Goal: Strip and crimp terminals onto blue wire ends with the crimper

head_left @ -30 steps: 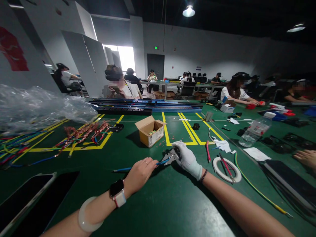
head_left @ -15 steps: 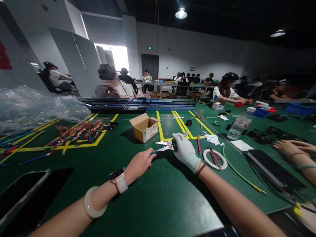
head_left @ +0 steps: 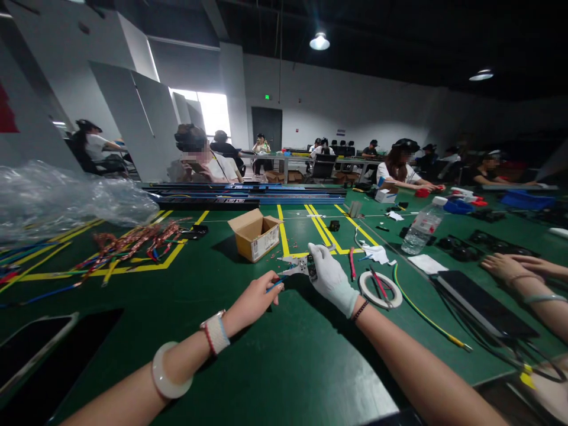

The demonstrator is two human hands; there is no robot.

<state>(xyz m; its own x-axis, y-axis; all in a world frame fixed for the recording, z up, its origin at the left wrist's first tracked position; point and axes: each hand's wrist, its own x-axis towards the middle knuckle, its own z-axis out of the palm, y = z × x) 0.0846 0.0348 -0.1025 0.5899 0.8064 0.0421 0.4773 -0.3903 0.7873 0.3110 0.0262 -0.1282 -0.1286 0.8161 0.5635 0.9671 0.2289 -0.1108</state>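
My bare left hand (head_left: 254, 300) pinches a thin blue wire (head_left: 276, 284) between thumb and fingers. In a white glove, my right hand (head_left: 331, 275) is closed round the handles of a wire stripper (head_left: 296, 266), its metal jaws pointing left. The wire's end reaches the jaws; whether they bite on it I cannot tell. Just behind the tool stands an open cardboard box (head_left: 260, 239), with small copper scraps lying beside it on the green table (head_left: 275, 361). A short red cable piece (head_left: 352, 264) lies to the right of my glove.
On the left lie stripped copper wires (head_left: 133, 242), plastic wrap (head_left: 66, 192) and a dark tablet (head_left: 57, 361). To the right are a white tape ring (head_left: 394, 290), a yellow-green cable (head_left: 426, 316), a water bottle (head_left: 423, 225) and a black power bank (head_left: 483, 302). Another person's hands (head_left: 510, 264) rest at far right.
My left hand has turned, so the watch face no longer shows and the fingers sit differently on the wire. The right hand still grips the stripper. The whole view has shifted slightly.
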